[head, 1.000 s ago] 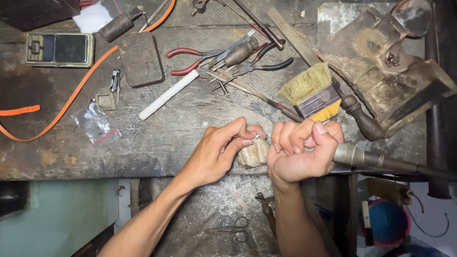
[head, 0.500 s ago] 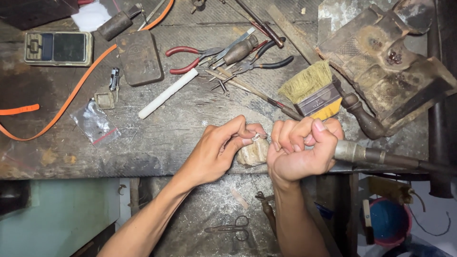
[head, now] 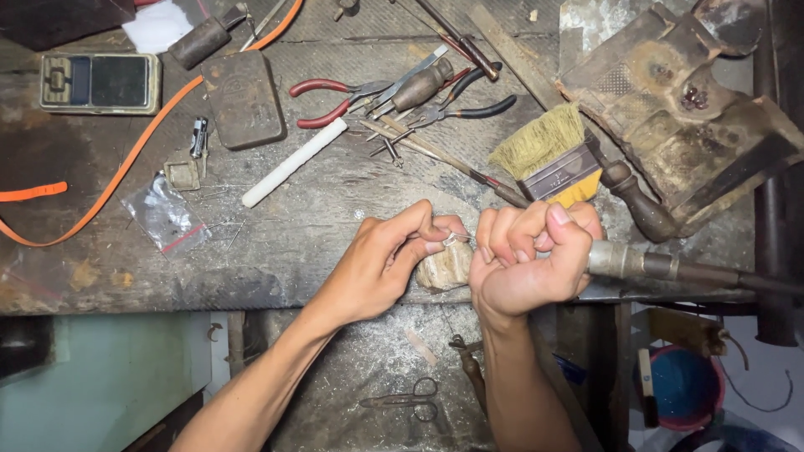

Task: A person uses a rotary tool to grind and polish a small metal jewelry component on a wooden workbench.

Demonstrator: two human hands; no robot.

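Both hands meet at the counter's (head: 251, 268) front edge: the left hand (head: 381, 268) pinches a small silvery ring (head: 456, 240) against a worn bench peg (head: 445, 266), fingers closed on it. Right hand (head: 528, 259) is fisted tight around a metal-handled tool (head: 662, 268), just below the yellow-handled brush (head: 553, 159).
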